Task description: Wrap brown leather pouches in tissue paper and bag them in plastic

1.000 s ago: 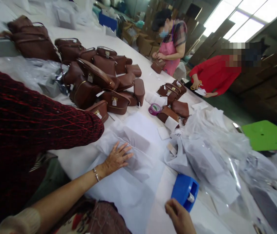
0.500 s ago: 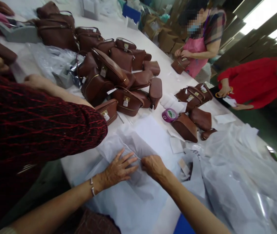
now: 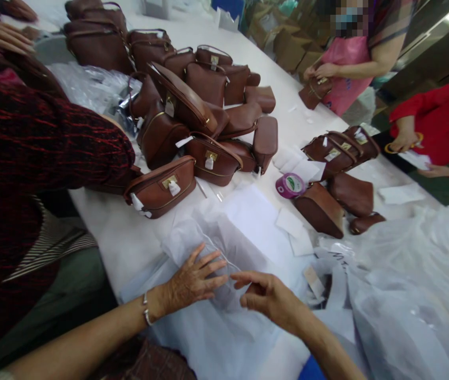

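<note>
My left hand [image 3: 192, 279], with a bracelet at the wrist, lies with fingers spread on a translucent white bag [image 3: 187, 237]. A thin whitish line, a cord or a folded edge, runs across the bag between my hands; I cannot tell which. My right hand [image 3: 271, 298] hovers at the bag's right side, index finger stretched out and the others loosely bent, nothing in it. What the bag contains is hidden. Under it lie pale sheets [image 3: 248, 211]. A brown handbag [image 3: 163, 187] with a wrapped clasp sits just beyond the bag.
Several brown handbags [image 3: 204, 87] are heaped across the white table [image 3: 105, 237]. A purple tape roll [image 3: 289, 186] stands by more bags at right. Clear plastic [image 3: 414, 274] covers the right side. A co-worker's dark red sleeve [image 3: 69, 142] reaches in at left; two other people stand across the table.
My right hand has let go of the bag's edge and drawn slightly right, fingers opening. My left hand stays spread. The co-worker's sleeve has moved left, uncovering the near handbag.
</note>
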Demonstrator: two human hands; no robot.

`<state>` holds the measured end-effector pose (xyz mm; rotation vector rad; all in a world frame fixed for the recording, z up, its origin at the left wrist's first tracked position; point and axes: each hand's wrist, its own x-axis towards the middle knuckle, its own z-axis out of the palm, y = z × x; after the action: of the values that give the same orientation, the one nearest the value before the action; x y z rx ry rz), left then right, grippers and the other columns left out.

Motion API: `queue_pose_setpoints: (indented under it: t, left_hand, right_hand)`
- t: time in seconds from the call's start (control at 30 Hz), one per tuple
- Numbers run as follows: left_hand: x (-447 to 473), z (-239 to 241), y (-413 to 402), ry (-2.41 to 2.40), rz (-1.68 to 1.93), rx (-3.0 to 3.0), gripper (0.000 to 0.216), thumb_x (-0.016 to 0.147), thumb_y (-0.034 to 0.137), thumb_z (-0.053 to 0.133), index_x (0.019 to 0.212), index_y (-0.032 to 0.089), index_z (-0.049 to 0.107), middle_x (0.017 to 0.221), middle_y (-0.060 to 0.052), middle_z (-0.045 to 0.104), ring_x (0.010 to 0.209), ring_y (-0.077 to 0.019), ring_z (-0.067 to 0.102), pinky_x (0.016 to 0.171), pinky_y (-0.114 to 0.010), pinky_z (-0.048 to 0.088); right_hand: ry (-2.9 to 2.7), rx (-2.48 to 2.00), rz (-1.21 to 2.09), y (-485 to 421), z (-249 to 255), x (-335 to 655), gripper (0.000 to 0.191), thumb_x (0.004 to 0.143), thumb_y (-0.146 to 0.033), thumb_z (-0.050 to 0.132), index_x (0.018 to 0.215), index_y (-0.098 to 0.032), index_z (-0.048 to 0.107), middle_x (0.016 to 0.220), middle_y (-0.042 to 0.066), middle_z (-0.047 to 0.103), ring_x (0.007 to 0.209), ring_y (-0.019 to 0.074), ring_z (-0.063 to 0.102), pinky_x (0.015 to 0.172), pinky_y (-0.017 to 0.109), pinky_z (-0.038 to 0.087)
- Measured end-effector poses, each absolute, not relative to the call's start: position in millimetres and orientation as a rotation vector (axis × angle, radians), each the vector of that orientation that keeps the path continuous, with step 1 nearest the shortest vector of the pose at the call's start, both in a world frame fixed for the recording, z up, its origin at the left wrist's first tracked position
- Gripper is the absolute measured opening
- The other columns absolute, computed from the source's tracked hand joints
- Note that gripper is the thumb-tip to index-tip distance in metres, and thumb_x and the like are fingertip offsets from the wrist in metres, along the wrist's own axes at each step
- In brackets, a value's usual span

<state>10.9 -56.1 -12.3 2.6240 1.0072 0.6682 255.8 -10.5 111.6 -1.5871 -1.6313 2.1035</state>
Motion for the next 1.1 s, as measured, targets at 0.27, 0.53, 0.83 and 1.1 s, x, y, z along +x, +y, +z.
queue_pose_setpoints:
  t: [0.27,0.53,0.83,1.1]
  left_hand:
    - [8,-4,-55,0.993,0.692,2.535,0.055,0.092,0.04,0.064,0.138,0.016,0.045,0.136,-0.012,0.058,0.143,-0.0287,0.034,0.123,-0.06,0.012]
    - [8,2,-54,0.976,0.634,2.56,0.058,0.09,0.033,0.068,0.141,0.024,0.043,0.141,-0.009,0.054,0.144,-0.0291,0.032,0.122,-0.062,0.006]
    - [10,5,-53,0.998,0.516,2.623,0.068,0.085,0.038,0.075,0.145,0.033,0.043,0.143,-0.006,0.051,0.144,-0.0296,0.029,0.121,-0.06,0.002]
    - [11,10,-50,0.982,0.457,2.611,0.058,0.096,0.052,0.053,0.148,0.03,0.039,0.145,-0.004,0.051,0.142,-0.0276,0.03,0.121,-0.058,-0.003]
  right_hand:
    - [-0.54,-1.37,2.068,-70,100,220,0.084,0.075,-0.04,0.08,0.147,-0.028,0.037,0.119,0.012,0.068,0.086,0.0228,0.072,0.081,0.041,0.055]
    - [-0.554,-1.55,1.844,-96,79,231,0.087,0.079,-0.049,0.075,0.149,-0.021,0.032,0.098,0.01,0.074,0.075,0.0217,0.071,0.074,0.039,0.056]
    - [-0.585,-1.586,1.772,-83,42,242,0.092,0.077,-0.058,0.073,0.151,-0.018,0.033,0.086,0.007,0.074,0.073,0.0227,0.072,0.068,0.036,0.058]
    - [-0.604,-1.79,1.471,-77,31,226,0.083,0.071,-0.064,0.073,0.133,-0.012,0.057,0.064,0.0,0.066,0.045,0.014,0.056,0.044,0.026,0.046]
